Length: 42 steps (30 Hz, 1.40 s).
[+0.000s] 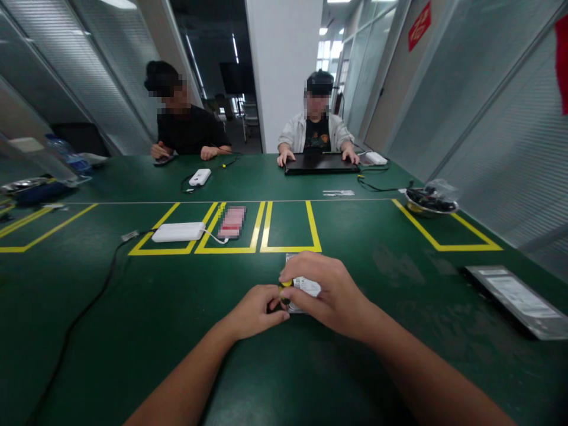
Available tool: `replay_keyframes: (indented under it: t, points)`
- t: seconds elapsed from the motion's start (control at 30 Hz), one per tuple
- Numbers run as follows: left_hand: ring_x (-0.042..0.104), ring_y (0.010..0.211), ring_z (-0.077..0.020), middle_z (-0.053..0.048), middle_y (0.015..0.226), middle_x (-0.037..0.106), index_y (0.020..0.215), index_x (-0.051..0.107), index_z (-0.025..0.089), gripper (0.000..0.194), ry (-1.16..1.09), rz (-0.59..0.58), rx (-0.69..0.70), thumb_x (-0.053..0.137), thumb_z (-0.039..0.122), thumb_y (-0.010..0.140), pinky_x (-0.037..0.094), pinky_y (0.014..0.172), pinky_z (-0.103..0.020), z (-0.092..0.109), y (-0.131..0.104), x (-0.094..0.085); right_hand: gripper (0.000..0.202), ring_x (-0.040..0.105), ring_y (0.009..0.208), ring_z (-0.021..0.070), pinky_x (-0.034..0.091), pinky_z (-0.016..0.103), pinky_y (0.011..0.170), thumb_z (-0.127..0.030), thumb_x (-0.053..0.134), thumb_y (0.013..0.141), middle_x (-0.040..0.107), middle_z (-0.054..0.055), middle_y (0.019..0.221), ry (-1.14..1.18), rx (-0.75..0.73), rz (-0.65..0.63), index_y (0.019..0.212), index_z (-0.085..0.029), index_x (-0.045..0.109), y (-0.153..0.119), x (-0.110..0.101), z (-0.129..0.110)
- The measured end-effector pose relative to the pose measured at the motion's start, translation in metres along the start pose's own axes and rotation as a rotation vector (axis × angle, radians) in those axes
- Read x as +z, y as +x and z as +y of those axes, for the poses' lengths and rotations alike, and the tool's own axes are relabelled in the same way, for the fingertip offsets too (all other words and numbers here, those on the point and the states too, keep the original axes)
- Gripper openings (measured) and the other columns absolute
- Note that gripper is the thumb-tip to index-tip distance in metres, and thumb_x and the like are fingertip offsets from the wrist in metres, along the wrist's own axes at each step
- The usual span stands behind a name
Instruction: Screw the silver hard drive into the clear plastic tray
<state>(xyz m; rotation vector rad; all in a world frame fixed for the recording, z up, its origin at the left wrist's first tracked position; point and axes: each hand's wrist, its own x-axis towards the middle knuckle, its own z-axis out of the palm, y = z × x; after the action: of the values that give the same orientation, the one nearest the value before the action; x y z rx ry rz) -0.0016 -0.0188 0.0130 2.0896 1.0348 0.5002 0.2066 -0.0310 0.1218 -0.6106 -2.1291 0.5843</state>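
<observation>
A small hard drive (308, 286) with a white label lies on the green table in front of me, partly covered by my hands. My right hand (328, 290) is closed over it, thumb and fingers round a short yellow-and-black screwdriver (286, 284) at the drive's left side. The screwdriver's tip is hidden. From the left, my left hand (260, 310) reaches in with bent fingers, gripping the drive's left edge close to the screwdriver; its fingertips are partly hidden.
A larger hard drive (519, 299) lies at the right. Farther off are a metal bowl (430, 204) of dark parts, a white power bank (178, 232) cabled to a phone (232, 222), and yellow tape outlines. Two people sit opposite; one touches a black panel (322, 163).
</observation>
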Motion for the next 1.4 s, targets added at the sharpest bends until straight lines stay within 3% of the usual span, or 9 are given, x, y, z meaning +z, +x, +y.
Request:
replay_keyframes:
  t: [0.1,0.23,0.43,0.57,0.7,1.4]
  points:
    - [0.044,0.064,-0.0118,0.004,0.068,0.048,0.075,0.058,0.016,0.014,-0.001,-0.007,0.004,0.066,0.026,0.079,0.031,0.058,-0.022,0.000,0.000,0.000,0.008,0.060,0.089,0.0156,0.049,0.029,0.081,-0.016,0.066,0.085,0.064,0.006,0.095,-0.023,0.052,-0.016,0.093,-0.015,0.067,0.001,-0.002,-0.002]
    - [0.043,0.063,-0.0110,0.005,0.069,0.047,0.078,0.056,0.016,0.012,0.001,-0.006,0.005,0.065,0.024,0.079,0.031,0.057,-0.022,-0.001,0.000,0.001,0.026,0.060,0.106,0.0162,0.047,0.031,0.095,-0.006,0.057,0.085,0.066,0.008,0.111,0.018,-0.006,-0.040,0.108,-0.014,0.065,0.001,-0.002,-0.002]
    - [0.042,0.063,-0.0116,0.004,0.067,0.048,0.072,0.055,0.016,0.020,0.015,-0.015,-0.007,0.065,0.030,0.080,0.031,0.057,-0.022,-0.001,0.000,0.000,0.013,0.059,0.093,0.0159,0.048,0.029,0.082,-0.018,0.067,0.086,0.064,0.006,0.099,-0.032,0.049,-0.035,0.099,-0.015,0.065,0.001,-0.003,-0.003]
    - [0.043,0.064,-0.0118,0.004,0.069,0.048,0.074,0.054,0.016,0.016,0.019,-0.006,-0.006,0.065,0.027,0.079,0.032,0.058,-0.022,0.000,0.000,-0.001,0.020,0.059,0.106,0.0172,0.046,0.032,0.095,-0.010,0.059,0.087,0.065,0.008,0.111,-0.019,0.012,-0.046,0.106,-0.016,0.064,0.002,-0.005,-0.007]
    - [0.044,0.064,-0.0120,0.003,0.068,0.048,0.071,0.054,0.016,0.018,0.027,-0.002,-0.011,0.065,0.028,0.079,0.031,0.058,-0.023,0.002,0.000,-0.001,0.009,0.059,0.091,0.0157,0.047,0.029,0.083,-0.015,0.064,0.087,0.064,0.004,0.094,-0.039,0.038,-0.063,0.096,-0.016,0.062,0.001,-0.006,-0.008]
    - [0.044,0.064,-0.0120,0.004,0.068,0.050,0.071,0.055,0.016,0.019,0.045,0.007,-0.008,0.067,0.028,0.079,0.030,0.058,-0.022,0.002,-0.001,-0.001,0.025,0.060,0.102,0.0182,0.045,0.031,0.091,-0.019,0.066,0.087,0.066,0.006,0.107,-0.126,0.071,-0.060,0.111,-0.016,0.061,-0.003,0.003,-0.003]
